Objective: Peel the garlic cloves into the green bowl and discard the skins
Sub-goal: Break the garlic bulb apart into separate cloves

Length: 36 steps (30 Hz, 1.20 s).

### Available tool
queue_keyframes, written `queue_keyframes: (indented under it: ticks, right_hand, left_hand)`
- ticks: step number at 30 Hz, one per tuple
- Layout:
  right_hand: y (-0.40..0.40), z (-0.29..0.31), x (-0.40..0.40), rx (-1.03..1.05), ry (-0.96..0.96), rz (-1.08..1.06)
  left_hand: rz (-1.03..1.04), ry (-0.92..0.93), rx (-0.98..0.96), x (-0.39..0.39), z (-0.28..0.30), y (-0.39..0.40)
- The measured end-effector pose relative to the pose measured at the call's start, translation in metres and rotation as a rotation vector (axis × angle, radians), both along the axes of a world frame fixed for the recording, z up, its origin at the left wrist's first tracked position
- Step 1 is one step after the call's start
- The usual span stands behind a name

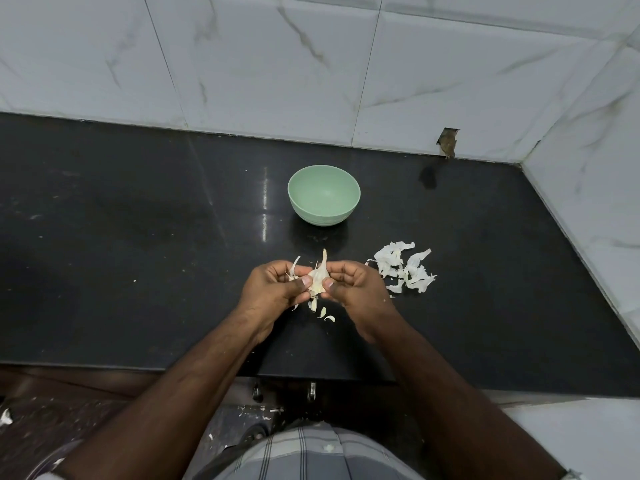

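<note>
Mint-green bowl (324,195), black counter (138,237), white garlic skins (405,268)

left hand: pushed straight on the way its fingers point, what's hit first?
The left hand points right, so likely the garlic bulb it already holds, then the right hand just beyond. Depth is unclear.

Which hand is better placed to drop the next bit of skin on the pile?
Probably the right hand: the skin pile lies just beside it, while the left hand sits across the garlic.

Glossy black stone counter (138,237), matt green plastic-looking bowl (323,194), papery garlic skins (405,268), polished marble-look wall tiles (242,64)
</note>
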State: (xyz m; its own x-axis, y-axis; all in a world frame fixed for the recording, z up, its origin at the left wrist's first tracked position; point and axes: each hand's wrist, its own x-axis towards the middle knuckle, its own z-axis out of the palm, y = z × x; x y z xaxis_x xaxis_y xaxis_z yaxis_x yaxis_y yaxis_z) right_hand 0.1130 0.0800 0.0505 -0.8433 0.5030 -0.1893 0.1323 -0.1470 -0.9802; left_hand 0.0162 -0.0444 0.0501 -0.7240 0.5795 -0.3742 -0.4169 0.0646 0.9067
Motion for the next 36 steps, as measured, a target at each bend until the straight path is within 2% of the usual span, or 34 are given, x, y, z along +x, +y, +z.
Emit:
queue_keyframes:
  ticks: [12, 18, 20, 32, 36]
  right_hand:
    - [0.0, 0.001, 0.004, -0.092, -0.015, -0.015]
    - [-0.001, 0.005, 0.002, -0.052, -0.02, -0.023]
    - [-0.001, 0.007, 0.001, -0.041, -0.018, -0.031]
    - [0.002, 0.0, 0.001, -0.264, -0.015, -0.078]
    - [0.003, -0.002, 0.001, -0.185, -0.026, -0.063]
  left_hand:
    - [0.023, -0.02, 0.034, 0.004, -0.009, 0.003]
    - [-0.104, 0.072, 0.012, 0.0, -0.005, 0.002]
    - [-0.11, 0.053, 0.009, -0.002, -0.003, 0.001]
    - [-0.045, -0.059, 0.046, -0.003, -0.008, 0.0]
    - [-0.097, -0.105, 0.055, -0.004, -0.011, -0.002]
